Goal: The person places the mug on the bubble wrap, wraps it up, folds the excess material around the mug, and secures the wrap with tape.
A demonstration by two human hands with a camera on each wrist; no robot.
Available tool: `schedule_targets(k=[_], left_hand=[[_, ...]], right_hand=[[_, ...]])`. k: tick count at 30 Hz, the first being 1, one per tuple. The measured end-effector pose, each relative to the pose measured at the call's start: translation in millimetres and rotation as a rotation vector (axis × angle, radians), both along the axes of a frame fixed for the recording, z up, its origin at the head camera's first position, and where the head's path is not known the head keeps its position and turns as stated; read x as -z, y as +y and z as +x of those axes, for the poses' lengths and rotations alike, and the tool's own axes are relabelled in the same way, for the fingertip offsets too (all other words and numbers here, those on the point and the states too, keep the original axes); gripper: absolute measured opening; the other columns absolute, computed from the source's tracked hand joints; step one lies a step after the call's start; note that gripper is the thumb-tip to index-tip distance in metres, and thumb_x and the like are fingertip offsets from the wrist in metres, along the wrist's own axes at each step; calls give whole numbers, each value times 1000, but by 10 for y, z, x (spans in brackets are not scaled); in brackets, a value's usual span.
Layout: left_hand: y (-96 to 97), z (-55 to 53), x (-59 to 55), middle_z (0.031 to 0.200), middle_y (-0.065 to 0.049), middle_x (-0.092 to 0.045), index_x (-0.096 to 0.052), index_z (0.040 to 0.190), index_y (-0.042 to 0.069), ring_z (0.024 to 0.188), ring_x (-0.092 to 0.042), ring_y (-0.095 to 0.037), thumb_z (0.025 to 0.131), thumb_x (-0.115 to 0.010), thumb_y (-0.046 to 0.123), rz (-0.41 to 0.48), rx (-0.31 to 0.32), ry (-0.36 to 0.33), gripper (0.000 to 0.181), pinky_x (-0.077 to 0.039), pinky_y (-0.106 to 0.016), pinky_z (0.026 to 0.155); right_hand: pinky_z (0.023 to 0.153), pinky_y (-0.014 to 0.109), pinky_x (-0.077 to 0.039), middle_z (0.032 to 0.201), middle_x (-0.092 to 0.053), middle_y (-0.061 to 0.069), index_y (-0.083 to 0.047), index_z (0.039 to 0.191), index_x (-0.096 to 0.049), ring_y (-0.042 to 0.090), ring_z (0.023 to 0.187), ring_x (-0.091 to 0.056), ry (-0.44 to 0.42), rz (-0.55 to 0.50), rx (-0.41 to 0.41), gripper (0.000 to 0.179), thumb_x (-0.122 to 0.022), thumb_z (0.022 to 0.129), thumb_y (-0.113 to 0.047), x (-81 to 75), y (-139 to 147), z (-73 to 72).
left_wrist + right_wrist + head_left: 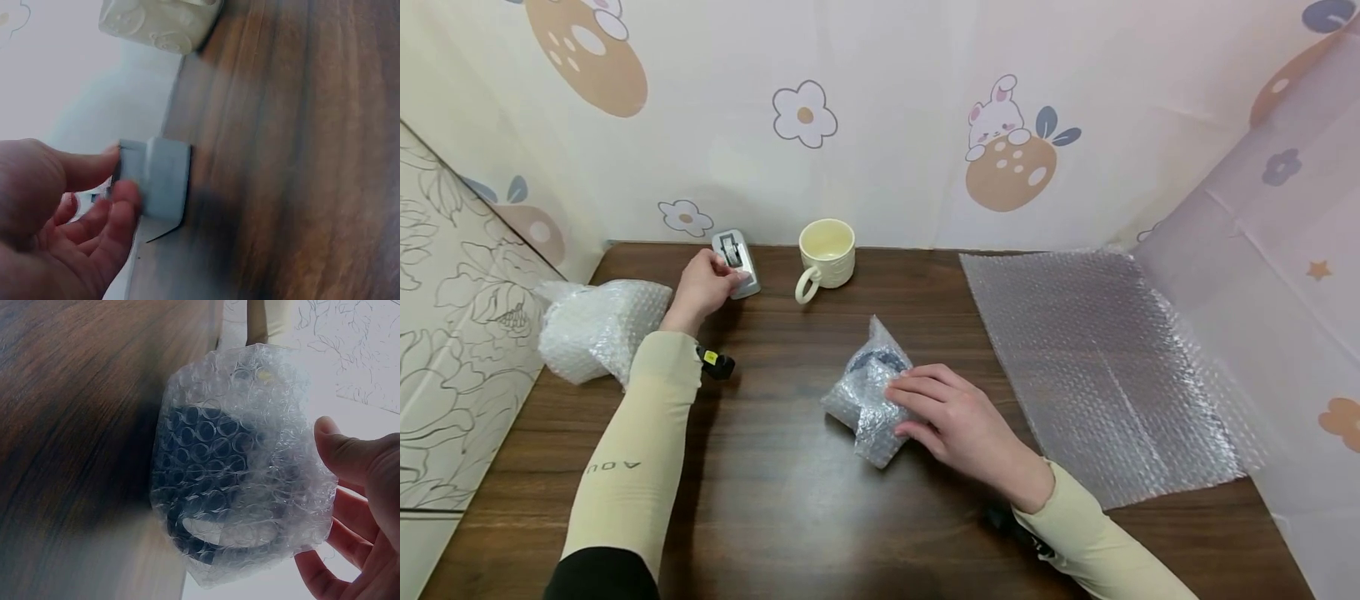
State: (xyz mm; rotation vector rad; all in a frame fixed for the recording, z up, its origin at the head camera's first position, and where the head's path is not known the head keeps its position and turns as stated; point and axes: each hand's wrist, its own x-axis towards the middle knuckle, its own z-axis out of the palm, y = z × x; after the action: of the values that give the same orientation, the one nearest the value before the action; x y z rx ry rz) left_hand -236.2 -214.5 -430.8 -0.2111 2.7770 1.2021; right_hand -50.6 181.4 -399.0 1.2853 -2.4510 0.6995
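Note:
At the back left, my left hand (703, 283) pinches a grey tape dispenser (744, 279) between thumb and fingers; the left wrist view shows the dispenser (165, 178) low over the table edge. In the middle of the table lies a dark mug (206, 450) wrapped in bubble wrap (868, 408), its handle showing through the plastic. Loosely bent fingers of my right hand (958, 421) rest on the folded wrap from the right. In the right wrist view the thumb (337, 447) lies along the near edge of the bundle.
A cream mug (829, 254) stands at the back, right of the dispenser. Another bubble-wrapped bundle (598, 325) sits at the left edge. A flat bubble wrap sheet (1097, 375) covers the right side of the brown table (760, 500). Patterned curtains (895, 125) enclose the back and sides.

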Motion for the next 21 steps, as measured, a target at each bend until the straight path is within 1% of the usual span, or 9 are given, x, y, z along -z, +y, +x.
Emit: schedule_targets(k=[3,6,9,12,13,15,18,20,21], left_hand=[[16,34,-23,106,-18,-55,-46,108,-1,95,-53,-31,97,-66,23,-1,-8,15,32,-46,-40,79],[59,116,-61,111,-22,-56,-54,112,-3,99,-53,-35,98,-63,30,-64,-18,52,36,-44,-46,86],[105,219,-115,107,-21,-62,-66,109,-1,98,-56,-35,98,-59,39,-105,-75,78,42,-44,-45,83],[116,304,-168,90,-11,-72,-72,103,3,91,-63,-32,97,-58,44,-55,-136,29,44,-44,-40,74],[111,327,-189,85,-8,-73,-73,104,3,90,-65,-31,97,-58,45,-32,-141,-1,45,-43,-38,73],[93,365,-226,80,-6,-74,-71,108,2,85,-70,-26,99,-57,46,10,-125,-63,47,-43,-34,75],[71,398,-256,88,-10,-75,-63,121,-2,80,-74,-21,103,-51,41,69,-64,-116,48,-49,-32,79],[68,406,-248,96,-16,-74,-57,127,-5,77,-74,-19,105,-49,35,136,-39,-128,47,-52,-29,75],[66,406,-233,99,-18,-74,-55,128,-6,77,-74,-17,105,-49,32,182,-42,-131,46,-53,-29,72]], right_hand=[[102,36,-45,125,-66,6,-6,122,-70,24,120,-56,0,-2,2,40,-74,91,-30,3,4,-2],[103,36,-44,125,-66,6,-6,123,-70,24,121,-56,-9,-4,3,40,-74,90,-30,3,9,-2],[102,36,-45,125,-66,6,-6,123,-70,24,120,-56,-6,-11,-2,40,-75,90,-29,-4,4,-9],[100,38,-46,124,-67,7,-6,122,-70,25,119,-57,-2,-21,-8,40,-76,89,-27,-2,1,-16],[100,38,-47,124,-67,7,-6,122,-70,25,118,-57,0,-23,-11,40,-76,89,-27,-1,-1,-18],[99,38,-47,124,-67,6,-6,122,-70,25,118,-57,-1,-25,-12,40,-76,89,-27,5,-1,-19],[98,38,-48,124,-67,6,-6,122,-70,25,117,-58,4,-32,-12,40,-77,89,-27,12,0,-16],[98,38,-48,124,-67,6,-6,122,-70,25,117,-58,6,-37,-10,40,-77,89,-27,20,0,-15],[98,38,-48,124,-67,6,-6,122,-70,25,117,-58,7,-40,-10,40,-77,89,-27,20,-3,-14]])
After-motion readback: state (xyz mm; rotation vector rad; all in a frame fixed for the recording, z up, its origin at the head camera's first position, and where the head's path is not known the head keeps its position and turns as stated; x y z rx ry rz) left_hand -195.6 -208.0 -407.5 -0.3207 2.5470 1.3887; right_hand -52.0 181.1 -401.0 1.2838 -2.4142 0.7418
